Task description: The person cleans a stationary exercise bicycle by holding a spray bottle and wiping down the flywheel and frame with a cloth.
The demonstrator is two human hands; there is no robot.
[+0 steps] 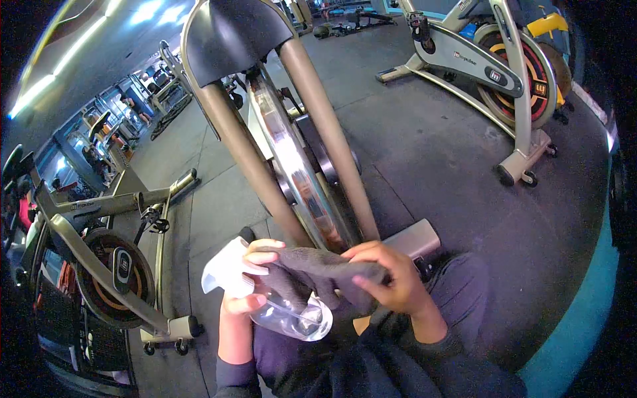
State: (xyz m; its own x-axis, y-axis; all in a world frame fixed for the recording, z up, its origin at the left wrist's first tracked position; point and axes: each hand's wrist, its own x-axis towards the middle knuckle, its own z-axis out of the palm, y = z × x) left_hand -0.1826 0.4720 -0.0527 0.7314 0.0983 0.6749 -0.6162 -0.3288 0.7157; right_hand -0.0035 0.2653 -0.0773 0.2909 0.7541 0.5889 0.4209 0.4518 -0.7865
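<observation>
At left hand (244,297), bottle (284,321), partly behind dark cloth (317,264)

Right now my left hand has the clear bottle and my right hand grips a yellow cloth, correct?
Not quite: the head view shows a dark grey cloth, not yellow. Your right hand grips it; your left hand has the clear bottle.

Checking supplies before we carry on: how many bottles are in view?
1: the clear bottle, held in the left hand, beside the grey cloth. Others may be hidden.
</observation>
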